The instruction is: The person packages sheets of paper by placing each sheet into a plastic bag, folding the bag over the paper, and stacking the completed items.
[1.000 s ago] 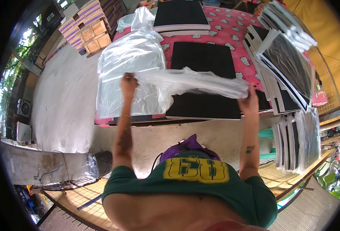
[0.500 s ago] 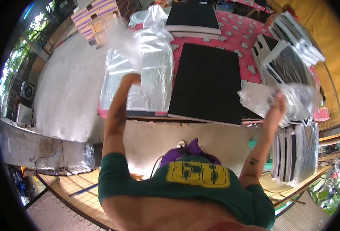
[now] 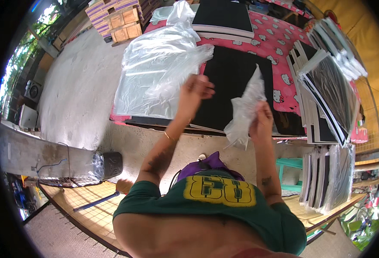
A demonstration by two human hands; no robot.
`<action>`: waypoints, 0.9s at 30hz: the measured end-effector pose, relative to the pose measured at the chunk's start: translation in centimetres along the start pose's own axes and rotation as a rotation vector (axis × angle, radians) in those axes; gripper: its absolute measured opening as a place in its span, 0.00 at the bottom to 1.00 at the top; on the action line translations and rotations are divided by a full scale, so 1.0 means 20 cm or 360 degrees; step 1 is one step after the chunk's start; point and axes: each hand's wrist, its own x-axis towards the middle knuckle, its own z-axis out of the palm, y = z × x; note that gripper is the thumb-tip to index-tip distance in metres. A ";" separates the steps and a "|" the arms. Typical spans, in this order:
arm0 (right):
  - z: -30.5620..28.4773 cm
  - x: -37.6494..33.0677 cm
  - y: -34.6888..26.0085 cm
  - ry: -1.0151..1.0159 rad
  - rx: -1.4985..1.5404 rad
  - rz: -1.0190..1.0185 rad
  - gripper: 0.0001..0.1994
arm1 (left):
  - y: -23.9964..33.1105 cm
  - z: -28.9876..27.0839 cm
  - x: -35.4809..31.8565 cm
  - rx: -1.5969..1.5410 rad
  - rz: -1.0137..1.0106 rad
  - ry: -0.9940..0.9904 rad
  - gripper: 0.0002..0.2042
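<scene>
My left hand [image 3: 195, 89] is closed, its fingers curled at the edge of a loose clear plastic sheet [image 3: 174, 74], over the seam between a plastic stack and a black board. In my closed right hand [image 3: 261, 117] is a crumpled clear plastic bag [image 3: 245, 112], hanging above the front of the black board [image 3: 226, 81]. The board lies flat on the table. To its left a stack of clear plastic bags [image 3: 144, 105] is spread flat and shiny. Exactly how the left fingers grip the plastic is partly hidden.
Behind lies a stack of black boards [image 3: 221, 17]. Wrapped boards [image 3: 329, 86] lean at the table's right side, and more stand upright on a lower surface [image 3: 327, 176]. A green stool [image 3: 288, 172] stands below. Cartons [image 3: 123, 23] are piled at back left.
My left hand has moved right, bringing the loose plastic from above the bag stack toward the black board. My right hand has come left from the wrapped boards with the crumpled bag.
</scene>
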 end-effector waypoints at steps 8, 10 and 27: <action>0.16 -0.06 0.04 0.0074 -0.0515 -0.0067 0.06 | -0.16 0.15 -0.08 0.1023 0.0813 0.0072 0.05; 0.16 -0.08 0.06 0.0089 -0.0433 -0.0171 0.07 | -0.14 0.15 -0.07 0.1143 0.0890 0.0044 0.05; 0.06 -0.15 -0.47 -0.0492 -0.0392 0.0072 0.21 | -0.01 -0.41 0.09 0.2078 0.0570 -0.0705 0.10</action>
